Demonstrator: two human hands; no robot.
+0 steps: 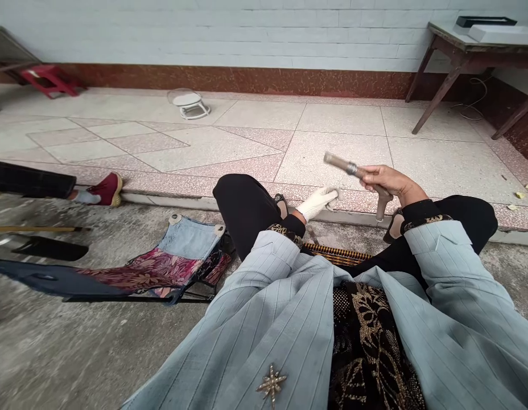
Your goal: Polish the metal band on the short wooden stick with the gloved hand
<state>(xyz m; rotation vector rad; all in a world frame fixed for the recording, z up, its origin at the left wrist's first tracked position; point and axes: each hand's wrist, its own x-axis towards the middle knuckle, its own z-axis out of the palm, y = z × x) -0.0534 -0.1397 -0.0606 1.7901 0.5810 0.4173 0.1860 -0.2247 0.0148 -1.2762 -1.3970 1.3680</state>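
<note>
The right hand (386,181) is bare and closes around a brownish tool (361,176), maybe a pipe-like piece with a metal ring; the picture is blurred there, so I cannot say exactly what it is. One end points up to the left, the other hangs down below the fist. The left hand (318,201) wears a white glove (321,200) with the fingers curled loosely, holding nothing as far as I see, just beside the tool. Both hands are above the knees, over the tiled floor (264,142). The work appears in progress, not finished.
</note>
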